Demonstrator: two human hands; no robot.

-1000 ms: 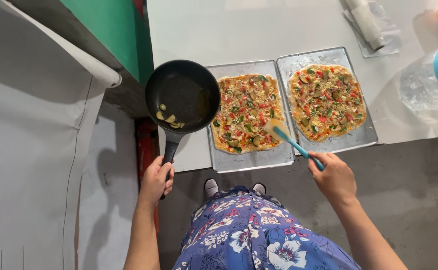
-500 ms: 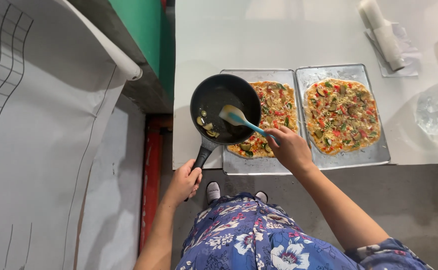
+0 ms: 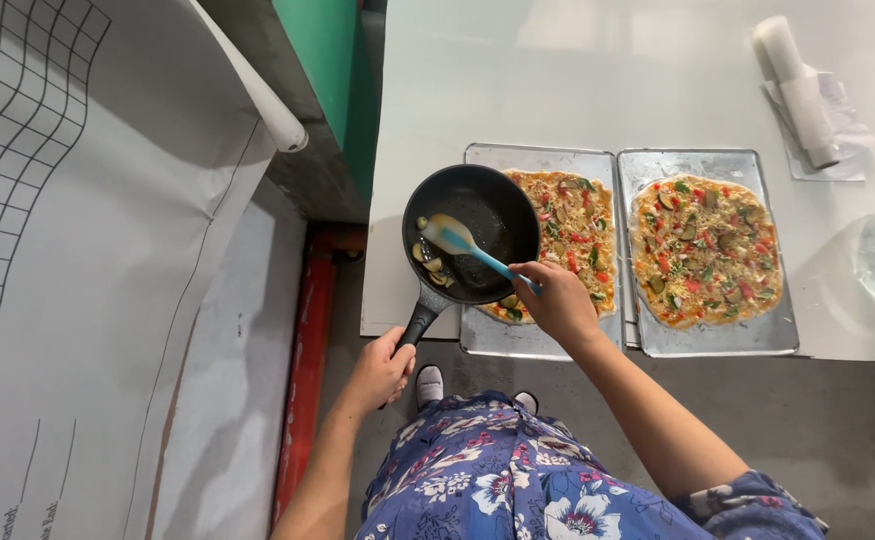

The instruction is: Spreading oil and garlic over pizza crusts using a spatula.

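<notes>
Since half a second ago the spatula blade has slid from pan centre to the left rim, onto the vegetable slices; view shifted a little, pan and grips unchanged. Left hand [image 3: 382, 368] clenched round the handle of the black frying pan [image 3: 472, 232], which hangs over the table's front-left edge and the left baking tray [image 3: 532, 335]; handle runs down-left, bowl up-right. Blue spatula [image 3: 467, 246] points up-left, long axis diagonal, gripped in the right hand [image 3: 560, 300]. Left pizza [image 3: 569, 235] partly under the pan, right pizza [image 3: 705, 250] on its own tray [image 3: 747, 335]. Bare white table [image 3: 577, 80] behind, paper roll [image 3: 795, 90] far right.
</notes>
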